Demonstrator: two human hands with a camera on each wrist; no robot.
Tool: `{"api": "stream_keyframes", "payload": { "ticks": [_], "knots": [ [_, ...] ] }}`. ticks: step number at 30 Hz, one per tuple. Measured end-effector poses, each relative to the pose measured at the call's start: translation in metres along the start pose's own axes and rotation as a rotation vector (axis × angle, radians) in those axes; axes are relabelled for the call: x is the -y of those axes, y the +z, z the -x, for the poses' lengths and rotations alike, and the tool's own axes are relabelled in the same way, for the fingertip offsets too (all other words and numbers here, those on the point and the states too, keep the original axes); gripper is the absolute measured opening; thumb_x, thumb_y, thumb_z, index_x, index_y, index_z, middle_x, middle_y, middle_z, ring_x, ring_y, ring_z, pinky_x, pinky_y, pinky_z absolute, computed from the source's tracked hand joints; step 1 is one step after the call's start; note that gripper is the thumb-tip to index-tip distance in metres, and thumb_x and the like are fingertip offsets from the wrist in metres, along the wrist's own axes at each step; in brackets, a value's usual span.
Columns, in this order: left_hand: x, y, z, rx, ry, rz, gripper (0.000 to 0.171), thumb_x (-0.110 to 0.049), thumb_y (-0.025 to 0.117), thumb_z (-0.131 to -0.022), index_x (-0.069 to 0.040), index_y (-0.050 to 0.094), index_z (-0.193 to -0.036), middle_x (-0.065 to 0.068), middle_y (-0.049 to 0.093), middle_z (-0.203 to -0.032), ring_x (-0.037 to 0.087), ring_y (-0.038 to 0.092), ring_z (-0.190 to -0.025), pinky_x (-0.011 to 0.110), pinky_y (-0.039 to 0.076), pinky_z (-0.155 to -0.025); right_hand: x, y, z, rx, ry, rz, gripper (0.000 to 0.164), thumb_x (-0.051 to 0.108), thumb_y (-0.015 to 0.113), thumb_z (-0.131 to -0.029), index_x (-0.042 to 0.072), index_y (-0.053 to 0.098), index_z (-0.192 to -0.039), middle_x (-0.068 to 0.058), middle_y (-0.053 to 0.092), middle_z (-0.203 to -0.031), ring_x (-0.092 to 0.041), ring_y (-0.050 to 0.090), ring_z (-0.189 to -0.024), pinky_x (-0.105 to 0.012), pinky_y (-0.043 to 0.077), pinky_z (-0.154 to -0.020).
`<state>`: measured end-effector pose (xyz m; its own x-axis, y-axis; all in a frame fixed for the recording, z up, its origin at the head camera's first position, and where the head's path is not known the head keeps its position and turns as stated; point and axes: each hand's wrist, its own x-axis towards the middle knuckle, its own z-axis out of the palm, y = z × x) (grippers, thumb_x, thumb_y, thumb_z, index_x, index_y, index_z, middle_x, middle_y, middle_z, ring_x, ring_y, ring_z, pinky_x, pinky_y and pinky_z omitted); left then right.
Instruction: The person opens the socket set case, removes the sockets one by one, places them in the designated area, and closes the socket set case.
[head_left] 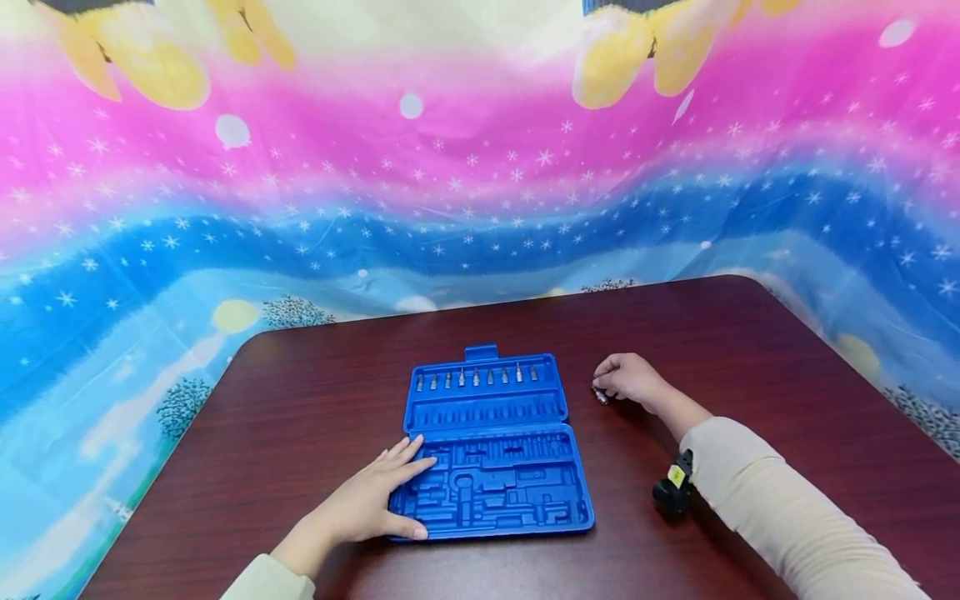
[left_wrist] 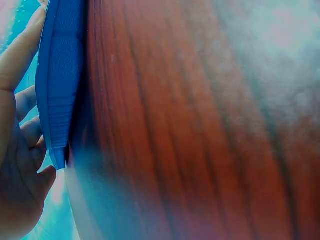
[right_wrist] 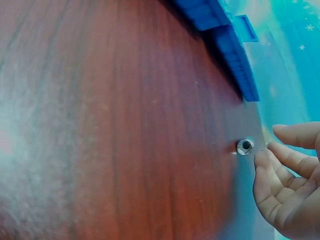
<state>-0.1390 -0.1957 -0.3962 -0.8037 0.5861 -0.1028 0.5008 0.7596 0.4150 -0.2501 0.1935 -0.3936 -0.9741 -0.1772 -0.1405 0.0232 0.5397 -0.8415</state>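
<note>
A blue plastic bit case lies unfolded on the table, with moulded recesses in its near half. In the far half stands a row of small metal bits. My left hand rests against the case's left edge, fingers spread over the rim and thumb at the near corner. Right of the case, my right hand hovers low beside a small metal socket on the table. In the right wrist view its fingers are loosely bent, a little apart from the socket, and no held thing shows between them.
The dark reddish wooden table carries the case. Behind it hangs a patterned pink and blue cloth. A black strap device with a yellow label sits at the right sleeve. The case's latch tab sticks out at the far edge.
</note>
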Motion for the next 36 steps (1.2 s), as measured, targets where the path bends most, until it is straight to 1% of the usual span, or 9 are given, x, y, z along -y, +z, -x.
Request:
{"api": "stream_keyframes", "payload": {
  "ticks": [4,9,14,20,25,32,36],
  "knots": [
    [0.000,0.000,0.000,0.001,0.001,-0.015,0.085,-0.064,0.056,-0.064,-0.016,0.039,-0.132,0.007,0.019,-0.141,0.028,0.012,-0.128,0.049,0.016,-0.099,0.005,-0.002,0.002,-0.009,0.022,-0.034,0.021,0.011,0.052,-0.086,-0.006,0.054,-0.098,-0.015,0.056,-0.091,-0.023,0.054,-0.076,-0.035,0.047,-0.067],
    [0.001,0.001,0.000,-0.003,-0.002,-0.017,0.084,-0.064,0.056,-0.064,-0.016,0.039,-0.131,0.008,0.020,-0.141,0.028,0.013,-0.128,0.049,0.016,-0.099,0.013,-0.001,0.003,0.020,0.013,-0.064,0.024,0.013,0.049,-0.088,-0.007,0.054,-0.100,-0.019,0.056,-0.097,-0.024,0.056,-0.080,-0.036,0.047,-0.072],
    [0.001,0.001,-0.001,-0.006,-0.002,-0.019,0.085,-0.064,0.056,-0.063,-0.016,0.039,-0.131,0.008,0.020,-0.141,0.030,0.013,-0.128,0.050,0.017,-0.098,0.019,0.005,0.002,0.044,0.002,-0.098,0.028,0.015,0.049,-0.088,-0.009,0.054,-0.102,-0.021,0.056,-0.098,-0.027,0.056,-0.082,-0.036,0.047,-0.072],
    [0.000,0.001,0.000,0.013,-0.008,-0.010,0.085,-0.064,0.056,-0.064,-0.017,0.037,-0.132,0.008,0.018,-0.142,0.029,0.011,-0.128,0.051,0.019,-0.096,0.026,0.015,-0.003,0.056,0.000,-0.123,0.028,0.016,0.049,-0.088,-0.008,0.056,-0.102,-0.020,0.057,-0.097,-0.028,0.056,-0.083,-0.036,0.047,-0.073],
    [0.000,0.003,0.002,0.017,0.000,0.001,0.084,-0.063,0.055,-0.065,-0.017,0.036,-0.133,0.008,0.016,-0.142,0.029,0.010,-0.128,0.052,0.022,-0.095,0.032,0.025,-0.010,0.060,0.001,-0.134,0.027,0.015,0.049,-0.088,-0.007,0.057,-0.100,-0.017,0.058,-0.093,-0.025,0.056,-0.079,-0.036,0.047,-0.071],
    [-0.001,0.002,0.001,0.015,0.001,0.003,0.084,-0.063,0.056,-0.065,-0.017,0.036,-0.133,0.008,0.016,-0.142,0.028,0.009,-0.129,0.052,0.024,-0.094,0.042,0.035,-0.023,0.052,0.028,-0.148,0.027,0.014,0.047,-0.089,-0.007,0.057,-0.102,-0.017,0.058,-0.095,-0.023,0.057,-0.078,-0.034,0.048,-0.068],
    [0.000,0.001,0.001,0.013,-0.002,0.004,0.085,-0.063,0.056,-0.065,-0.016,0.037,-0.133,0.008,0.017,-0.142,0.028,0.010,-0.129,0.052,0.024,-0.094,0.045,0.040,-0.032,0.036,0.024,-0.111,0.025,0.013,0.050,-0.087,-0.006,0.058,-0.101,-0.015,0.058,-0.093,-0.021,0.055,-0.074,-0.033,0.048,-0.066]
  ]
}}
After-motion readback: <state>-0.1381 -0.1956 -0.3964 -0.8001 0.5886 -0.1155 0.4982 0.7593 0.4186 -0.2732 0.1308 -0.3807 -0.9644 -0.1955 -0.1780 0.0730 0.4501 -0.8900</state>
